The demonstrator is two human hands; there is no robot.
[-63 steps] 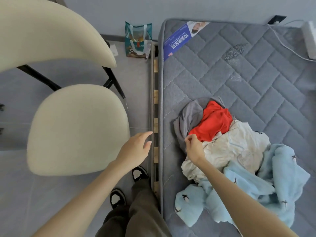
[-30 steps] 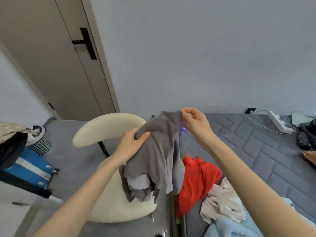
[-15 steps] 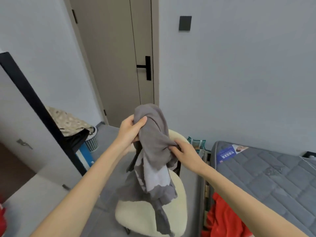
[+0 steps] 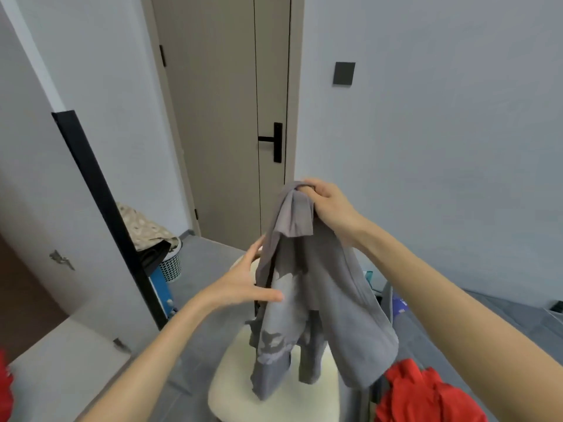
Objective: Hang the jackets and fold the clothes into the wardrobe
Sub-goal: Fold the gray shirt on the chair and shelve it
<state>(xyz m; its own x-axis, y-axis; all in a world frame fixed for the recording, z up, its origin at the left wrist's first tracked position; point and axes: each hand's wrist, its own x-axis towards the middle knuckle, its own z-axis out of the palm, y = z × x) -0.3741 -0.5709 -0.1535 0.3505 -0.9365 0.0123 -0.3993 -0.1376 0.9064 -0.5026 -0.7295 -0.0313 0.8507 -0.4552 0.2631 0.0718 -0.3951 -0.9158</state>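
A crumpled grey printed cotton T-shirt [image 4: 307,287] is gripped at its top by the right hand [image 4: 327,205]. It is touched lower down by the left hand [image 4: 243,284], whose fingers are held straight.

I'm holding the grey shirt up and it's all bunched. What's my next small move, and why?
Probably close the left hand on the near edge of the grey T-shirt and draw it sideways to spread the cloth. The right hand grips its bunched top, it hangs crumpled above the cream chair, and the left hand touches it, fingers straight.
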